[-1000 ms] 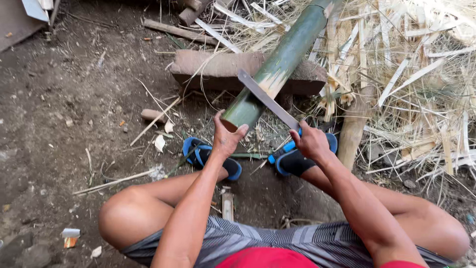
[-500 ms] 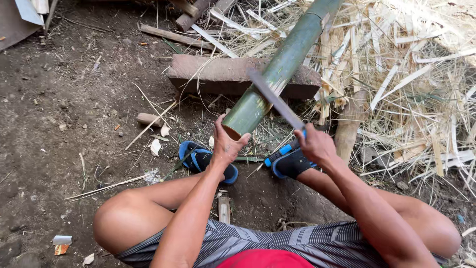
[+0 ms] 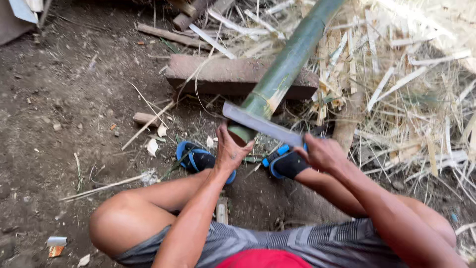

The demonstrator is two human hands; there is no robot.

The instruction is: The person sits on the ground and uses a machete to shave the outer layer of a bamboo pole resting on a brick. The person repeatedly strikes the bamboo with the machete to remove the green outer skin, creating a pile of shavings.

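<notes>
A: Bamboo pole (image 3: 287,64), green, slopes down from the upper right across a wooden block (image 3: 218,74) to its cut end, just above the blue sandals (image 3: 198,159) on the dirt ground (image 3: 64,109).

B: And the hands?

A: The left hand (image 3: 230,151) cups the cut end from below; the right hand (image 3: 322,153) is clenched round the handle of a machete (image 3: 263,124), its blade lying across the pole's end.

B: Advice?

A: I'd keep the left fingers below the blade line, centre the edge on the end, and steady the pole against the block.
</notes>
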